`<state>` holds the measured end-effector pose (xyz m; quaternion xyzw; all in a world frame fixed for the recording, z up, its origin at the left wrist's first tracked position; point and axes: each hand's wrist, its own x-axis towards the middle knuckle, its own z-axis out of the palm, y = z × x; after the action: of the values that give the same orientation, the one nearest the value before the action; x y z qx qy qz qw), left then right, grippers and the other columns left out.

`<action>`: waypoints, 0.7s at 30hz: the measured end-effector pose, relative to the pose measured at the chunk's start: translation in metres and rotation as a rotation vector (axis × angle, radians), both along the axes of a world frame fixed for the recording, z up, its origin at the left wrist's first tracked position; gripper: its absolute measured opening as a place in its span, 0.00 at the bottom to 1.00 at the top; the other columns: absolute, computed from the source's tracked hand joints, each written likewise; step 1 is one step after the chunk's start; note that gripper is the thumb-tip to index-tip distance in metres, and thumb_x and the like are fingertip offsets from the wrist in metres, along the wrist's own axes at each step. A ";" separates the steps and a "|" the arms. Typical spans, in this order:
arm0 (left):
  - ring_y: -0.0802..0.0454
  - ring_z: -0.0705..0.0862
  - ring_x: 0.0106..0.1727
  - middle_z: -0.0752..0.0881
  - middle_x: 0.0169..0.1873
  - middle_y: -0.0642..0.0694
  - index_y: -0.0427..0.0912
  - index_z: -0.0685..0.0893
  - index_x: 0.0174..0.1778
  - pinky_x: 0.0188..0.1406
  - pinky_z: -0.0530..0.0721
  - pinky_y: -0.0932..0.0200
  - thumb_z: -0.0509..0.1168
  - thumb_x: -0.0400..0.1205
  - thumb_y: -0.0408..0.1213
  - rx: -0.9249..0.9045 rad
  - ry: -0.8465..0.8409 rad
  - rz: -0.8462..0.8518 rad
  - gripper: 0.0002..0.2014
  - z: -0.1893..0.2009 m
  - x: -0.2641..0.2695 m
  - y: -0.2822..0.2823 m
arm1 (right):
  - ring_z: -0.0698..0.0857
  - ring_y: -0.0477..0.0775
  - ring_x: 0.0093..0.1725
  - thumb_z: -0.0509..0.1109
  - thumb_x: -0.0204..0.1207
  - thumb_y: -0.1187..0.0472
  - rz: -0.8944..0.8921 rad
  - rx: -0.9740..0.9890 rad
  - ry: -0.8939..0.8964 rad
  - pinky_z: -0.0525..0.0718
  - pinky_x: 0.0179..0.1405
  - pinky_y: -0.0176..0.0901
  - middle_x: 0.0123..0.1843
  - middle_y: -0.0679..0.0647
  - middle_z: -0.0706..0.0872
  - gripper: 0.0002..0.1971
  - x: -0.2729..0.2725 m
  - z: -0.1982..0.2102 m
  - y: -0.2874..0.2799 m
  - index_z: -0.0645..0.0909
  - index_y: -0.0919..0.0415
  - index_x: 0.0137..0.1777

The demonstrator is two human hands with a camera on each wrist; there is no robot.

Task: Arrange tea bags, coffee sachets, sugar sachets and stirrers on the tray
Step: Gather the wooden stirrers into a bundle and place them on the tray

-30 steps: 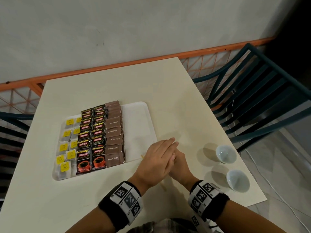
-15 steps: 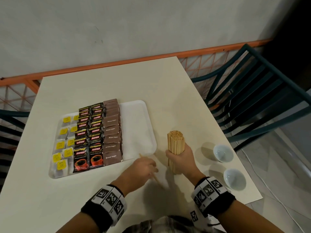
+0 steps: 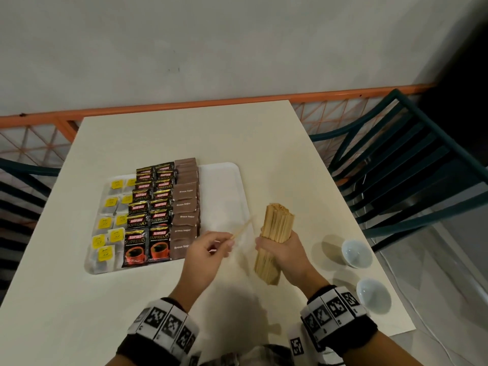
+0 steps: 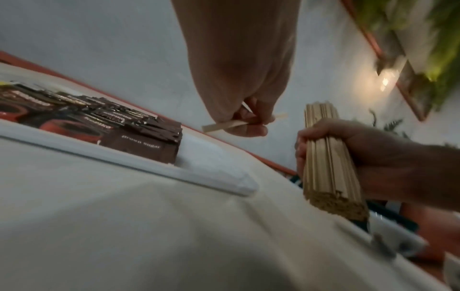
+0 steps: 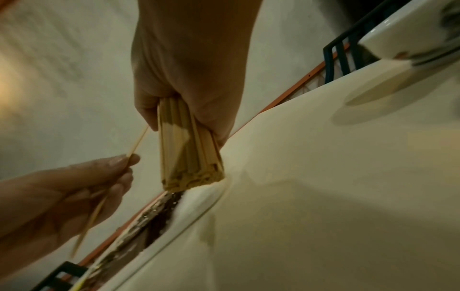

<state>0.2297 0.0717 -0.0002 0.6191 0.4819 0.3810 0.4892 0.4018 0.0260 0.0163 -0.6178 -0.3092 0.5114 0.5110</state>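
Now the left hand (image 3: 208,249) pinches one stirrer (image 3: 242,230) while right hand (image 3: 284,250) fingers wrap the stirrer bundle (image 3: 274,233) (upright, beside the tray (image 3: 224,186)).

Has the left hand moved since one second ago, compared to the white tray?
Yes. The left hand was laid over the right hand then; now it has shifted left toward the tray, pinching a single stirrer over the tray's near right corner.
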 end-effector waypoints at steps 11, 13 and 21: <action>0.60 0.84 0.42 0.86 0.41 0.53 0.57 0.86 0.44 0.42 0.82 0.69 0.69 0.76 0.25 0.101 -0.013 -0.068 0.17 0.037 -0.037 0.004 | 0.86 0.49 0.37 0.75 0.70 0.67 0.038 0.109 0.205 0.84 0.37 0.40 0.33 0.50 0.86 0.04 -0.073 0.031 0.027 0.83 0.60 0.38; 0.63 0.84 0.46 0.85 0.45 0.56 0.56 0.85 0.49 0.47 0.82 0.68 0.67 0.77 0.24 0.101 -0.006 -0.101 0.18 0.037 -0.046 0.006 | 0.85 0.49 0.35 0.75 0.70 0.68 0.012 0.100 0.204 0.84 0.34 0.40 0.30 0.48 0.85 0.06 -0.083 0.034 0.031 0.82 0.59 0.36; 0.51 0.86 0.54 0.88 0.54 0.41 0.43 0.82 0.60 0.55 0.83 0.57 0.55 0.85 0.34 -0.350 -0.227 0.028 0.13 0.048 -0.078 0.023 | 0.86 0.54 0.36 0.74 0.68 0.67 -0.094 0.133 -0.055 0.88 0.40 0.52 0.35 0.58 0.86 0.04 -0.110 0.056 0.052 0.83 0.59 0.37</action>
<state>0.1514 0.0948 0.0475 0.4708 0.4911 0.3656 0.6352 0.2919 0.0784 0.0725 -0.6102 -0.3270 0.4479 0.5658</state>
